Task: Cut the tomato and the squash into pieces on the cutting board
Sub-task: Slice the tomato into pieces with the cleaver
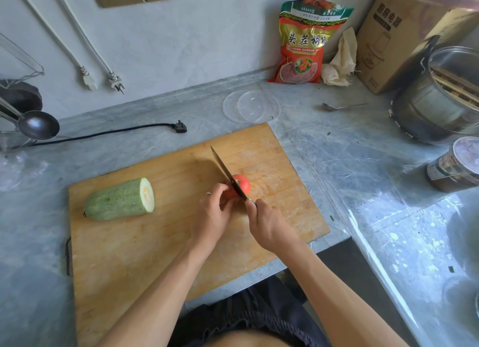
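A red tomato sits near the middle of the wooden cutting board. My left hand grips the tomato from its left side with curled fingers. My right hand grips the handle of a cleaver, whose blade lies across the top of the tomato, edge down. A pale green squash with one cut end lies on the board's left part, apart from both hands.
A clear plastic lid lies behind the board. A red snack bag, a cloth, a cardboard box, a spoon, a metal pot and a jar stand at the right. A black plug and a ladle lie left.
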Available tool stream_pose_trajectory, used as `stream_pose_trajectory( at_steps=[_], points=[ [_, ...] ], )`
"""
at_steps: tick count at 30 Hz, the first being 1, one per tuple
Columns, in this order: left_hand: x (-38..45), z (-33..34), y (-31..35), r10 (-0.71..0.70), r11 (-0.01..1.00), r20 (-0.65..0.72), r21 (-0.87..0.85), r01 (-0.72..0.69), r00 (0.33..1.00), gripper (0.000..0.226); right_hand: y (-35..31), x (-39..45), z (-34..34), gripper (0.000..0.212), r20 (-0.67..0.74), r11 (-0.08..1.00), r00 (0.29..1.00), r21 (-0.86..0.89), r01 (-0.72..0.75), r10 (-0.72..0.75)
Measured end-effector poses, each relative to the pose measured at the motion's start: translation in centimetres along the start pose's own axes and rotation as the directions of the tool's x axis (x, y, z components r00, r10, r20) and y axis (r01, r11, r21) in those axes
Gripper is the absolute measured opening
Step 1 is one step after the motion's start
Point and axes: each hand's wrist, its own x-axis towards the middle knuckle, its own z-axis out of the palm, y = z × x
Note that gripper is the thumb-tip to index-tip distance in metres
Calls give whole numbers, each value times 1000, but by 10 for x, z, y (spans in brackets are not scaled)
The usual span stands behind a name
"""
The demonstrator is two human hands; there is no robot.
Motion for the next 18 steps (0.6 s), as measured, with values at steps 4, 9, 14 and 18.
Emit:
stream_pose_trajectory(
  at_steps=[4,9,14,18],
  points=[
    [0,-2,4,-31,999,5,-27,31,1000,24,-1,3,2,44,31,1000,999,-19,-22,22],
    [-3,-4,1,-73,997,5,-33,73,997,25,1,-3,2,42,47,998,997,-29,-63,65],
    [-7,-4,3,-107,987,31,-116,110,994,23,-16,10,-3,44,28,999,999,4,-39,39],
    [-10,-6,6,-130,980,21,-151,132,991,29,-8,5,0,43,36,997,997,21,-74,73]
  ],
)
